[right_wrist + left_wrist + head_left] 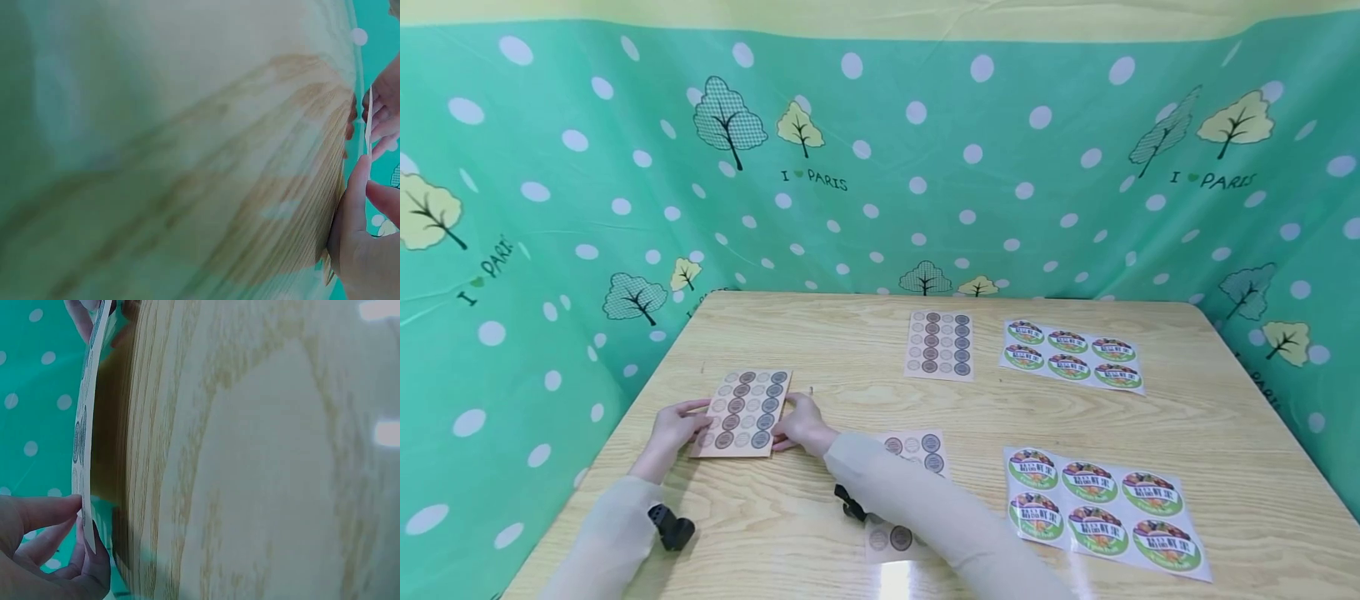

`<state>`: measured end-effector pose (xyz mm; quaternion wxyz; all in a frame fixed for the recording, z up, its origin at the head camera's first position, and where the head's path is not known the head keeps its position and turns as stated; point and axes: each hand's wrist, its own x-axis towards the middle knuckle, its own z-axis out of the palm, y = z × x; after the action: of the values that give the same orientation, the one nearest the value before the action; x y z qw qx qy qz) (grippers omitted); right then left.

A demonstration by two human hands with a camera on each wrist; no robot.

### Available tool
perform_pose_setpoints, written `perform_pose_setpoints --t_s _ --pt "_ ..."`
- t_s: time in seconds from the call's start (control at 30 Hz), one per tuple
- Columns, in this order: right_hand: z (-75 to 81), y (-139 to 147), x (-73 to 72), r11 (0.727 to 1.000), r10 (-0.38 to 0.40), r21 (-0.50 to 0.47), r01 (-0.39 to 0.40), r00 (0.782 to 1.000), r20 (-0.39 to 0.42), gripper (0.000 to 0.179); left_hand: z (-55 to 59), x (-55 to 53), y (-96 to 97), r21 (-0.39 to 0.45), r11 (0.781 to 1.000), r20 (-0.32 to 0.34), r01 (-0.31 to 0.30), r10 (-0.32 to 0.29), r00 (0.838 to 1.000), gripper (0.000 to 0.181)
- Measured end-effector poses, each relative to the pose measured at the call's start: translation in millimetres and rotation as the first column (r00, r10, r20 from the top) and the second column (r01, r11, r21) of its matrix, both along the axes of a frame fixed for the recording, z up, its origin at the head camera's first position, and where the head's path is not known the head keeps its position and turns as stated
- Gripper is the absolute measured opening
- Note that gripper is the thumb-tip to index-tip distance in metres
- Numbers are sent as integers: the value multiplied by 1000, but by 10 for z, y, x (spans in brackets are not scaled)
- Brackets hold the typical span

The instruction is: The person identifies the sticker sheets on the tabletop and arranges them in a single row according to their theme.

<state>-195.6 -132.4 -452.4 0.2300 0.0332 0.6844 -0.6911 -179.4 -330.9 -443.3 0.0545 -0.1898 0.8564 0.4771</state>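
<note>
Both hands hold a pinkish sheet of round stickers [743, 410] over the left part of the table. Brown, grey and pale circles run down it in columns. My left hand [672, 429] pinches its left edge; in the left wrist view the thumb [53, 511] lies on the printed face and the other fingers are behind. At the opposite edge, my right hand [805, 423] grips the sheet between thumb and fingers. The right wrist view shows the sheet [369, 122] edge-on, raised off the wood.
Under my right forearm lies a similar sticker sheet [932, 450], partly hidden by the sleeve. Another one [939, 346] is at the back. Two white sheets of oval fruit labels [1071, 354] [1105, 510] lie to the right. A green dotted curtain [880, 225] stands behind the wooden table [842, 333].
</note>
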Motion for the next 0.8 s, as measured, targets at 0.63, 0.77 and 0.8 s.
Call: perform_pose_setpoints --t_s 0.63,0.77,0.8 --pt "28 32 13 990 67 129 -59 996 -58 64 -36 -39 22 -75 997 0 3 -3 1000 40" --pt "94 139 35 977 137 172 -124 988 -69 57 -136 -80 -57 -146 989 -41 -3 -3 999 41" --pt "123 186 38 973 164 178 -149 984 -73 54 -136 -82 -62 -156 988 -44 -5 -2 999 41"
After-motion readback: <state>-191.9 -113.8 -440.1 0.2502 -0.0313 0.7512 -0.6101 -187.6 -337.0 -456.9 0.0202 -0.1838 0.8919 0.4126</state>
